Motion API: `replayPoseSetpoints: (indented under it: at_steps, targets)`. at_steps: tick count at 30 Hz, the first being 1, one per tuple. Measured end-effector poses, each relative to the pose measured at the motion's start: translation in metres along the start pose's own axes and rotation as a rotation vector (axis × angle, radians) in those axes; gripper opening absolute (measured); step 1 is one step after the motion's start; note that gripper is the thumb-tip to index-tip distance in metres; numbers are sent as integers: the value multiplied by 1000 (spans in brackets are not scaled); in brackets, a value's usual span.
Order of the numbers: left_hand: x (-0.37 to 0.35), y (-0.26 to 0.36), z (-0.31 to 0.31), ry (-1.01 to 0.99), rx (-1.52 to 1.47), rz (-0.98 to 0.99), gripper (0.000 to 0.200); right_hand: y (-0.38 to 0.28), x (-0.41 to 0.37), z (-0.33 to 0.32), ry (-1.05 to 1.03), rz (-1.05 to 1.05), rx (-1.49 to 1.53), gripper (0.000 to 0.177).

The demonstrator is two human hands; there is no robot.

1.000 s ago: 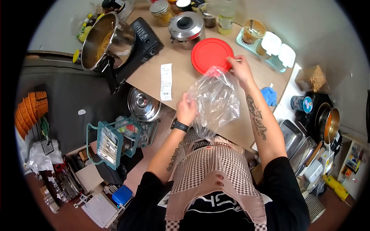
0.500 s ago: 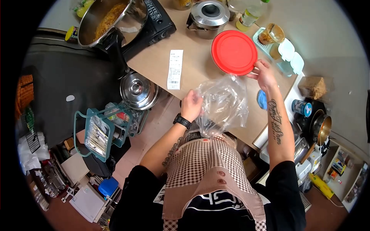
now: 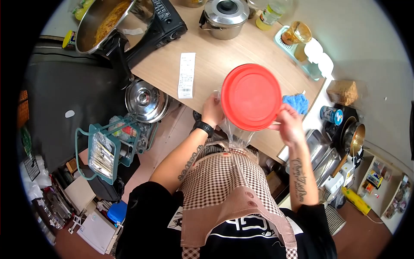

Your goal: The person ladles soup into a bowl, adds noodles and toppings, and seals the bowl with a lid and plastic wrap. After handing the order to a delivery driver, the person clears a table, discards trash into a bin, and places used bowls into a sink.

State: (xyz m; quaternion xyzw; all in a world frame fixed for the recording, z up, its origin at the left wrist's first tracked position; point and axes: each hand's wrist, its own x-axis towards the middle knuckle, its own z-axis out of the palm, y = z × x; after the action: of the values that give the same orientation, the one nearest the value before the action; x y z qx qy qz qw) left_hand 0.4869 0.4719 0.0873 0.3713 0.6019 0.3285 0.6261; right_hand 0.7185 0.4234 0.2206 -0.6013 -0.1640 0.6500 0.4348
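Note:
A round container with a red lid (image 3: 251, 97) is held level in front of me, its body hidden beneath the lid. My right hand (image 3: 289, 125) grips its right edge. Under and before it hangs a clear plastic bag (image 3: 237, 134), mostly covered by the lid. My left hand (image 3: 212, 110) is closed on the bag's left side, close to the lid's left edge; its fingertips are partly hidden. A printed receipt (image 3: 186, 75) lies on the table (image 3: 166, 71) left of the container, and a blue cloth (image 3: 296, 103) lies to the right.
At the back left, a pan (image 3: 92, 36) with food sits by a black portable stove (image 3: 166, 21). A lidded pot (image 3: 226, 19) stands at the back. A pale green basket (image 3: 286, 45) holds jars at the right. Left of the table is a steel lid (image 3: 146, 100).
My right hand has brought the red-lidded container toward me, off the table and over the bag. My left hand still holds the bag. The blue cloth is now more exposed.

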Motion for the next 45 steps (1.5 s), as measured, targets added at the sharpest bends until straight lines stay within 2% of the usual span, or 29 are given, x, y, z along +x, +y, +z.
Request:
replayPoseSetpoints:
  at_steps: [2, 5, 6, 9, 10, 13, 14, 17, 18, 20, 21, 22, 23, 24, 25, 26, 27, 29, 31, 32, 34, 35, 37, 40, 41, 42, 43, 44, 45]
  targets:
    - [4, -19, 1, 61, -80, 38, 18, 40, 14, -6, -12, 32, 101, 9]
    - [-3, -16, -16, 67, -354, -105, 16, 85, 34, -21, 5, 44, 97, 8]
    - [-8, -4, -19, 105, -210, -121, 15, 94, 35, -24, 17, 41, 78, 8]
    - [-12, 12, -25, 142, -134, 69, 17, 94, 33, -27, 72, -72, -196, 8]
    - [-15, 24, -23, 154, -139, 154, 19, 87, 29, -25, 123, -215, -498, 11]
    - [-33, 73, -23, 1, -100, 235, 20, 56, 5, -25, 292, -650, -1409, 29]
    - [-42, 88, -24, -45, -155, 228, 24, 49, 0, -37, 276, -622, -1644, 43]
    - [-74, 140, -14, -131, -116, 292, 24, -7, -36, -13, 382, -661, -1743, 35]
    - [-78, 145, -16, -190, -6, 235, 25, -23, -50, -2, 293, -671, -1719, 32]
    - [-74, 140, -3, -237, -90, 335, 26, -41, -76, 26, 112, -686, -1666, 26]
    - [-71, 136, 0, -255, -126, 360, 26, -38, -81, 44, 64, -830, -1676, 20]
    - [-69, 135, 0, -276, -181, 323, 26, -19, -69, 56, 52, -1059, -1531, 23]
    - [-70, 133, 0, -301, -234, 279, 27, -19, -59, 74, -95, -955, -1567, 22]
    - [-72, 132, -1, -323, -287, 231, 27, -5, -38, 89, -111, -759, -1635, 29]
    - [-78, 134, -4, -354, -248, 189, 27, 23, -12, 91, -59, -896, -1576, 38]
    - [-85, 143, -8, -386, -205, 150, 28, 46, 4, 94, -14, -878, -1647, 46]
    - [-88, 151, -13, -416, -162, 123, 28, 53, 10, 95, -152, -636, -1700, 49]
    - [-100, 152, -21, -545, -10, 218, 29, 67, 21, 88, -371, -474, -1532, 48]
    - [-99, 141, -12, -610, -124, 264, 28, 82, 21, 89, -280, -630, -1420, 46]
    - [-88, 145, -13, -571, -175, 270, 28, 89, 21, 90, -236, -708, -1365, 45]
    - [-51, 162, -25, -452, -282, 238, 27, 44, 8, 108, -366, -539, -1876, 46]
    - [-38, 173, -42, -387, -311, 148, 27, 49, 12, 98, -337, -708, -1831, 45]
    - [-45, 174, -55, -450, -357, 104, 28, 39, 14, 90, -405, -731, -1885, 46]
    - [-82, 159, -57, -584, -308, 56, 32, 40, 22, 83, -393, -783, -1951, 48]
    - [-96, 148, -53, -617, -252, 55, 34, 36, 25, 84, -394, -692, -1994, 49]
    - [-107, 144, -51, -648, -289, -78, 38, 32, 28, 88, -397, -602, -2036, 51]
    - [-108, 145, -52, -580, -293, -23, 38, 31, 27, 88, -411, -510, -2074, 52]
    - [-107, 150, -57, -508, -297, 29, 38, 34, 23, 84, -341, -748, -1966, 55]
    - [-104, 158, -61, -426, -301, 90, 38, 36, 22, 81, -329, -805, -1938, 53]
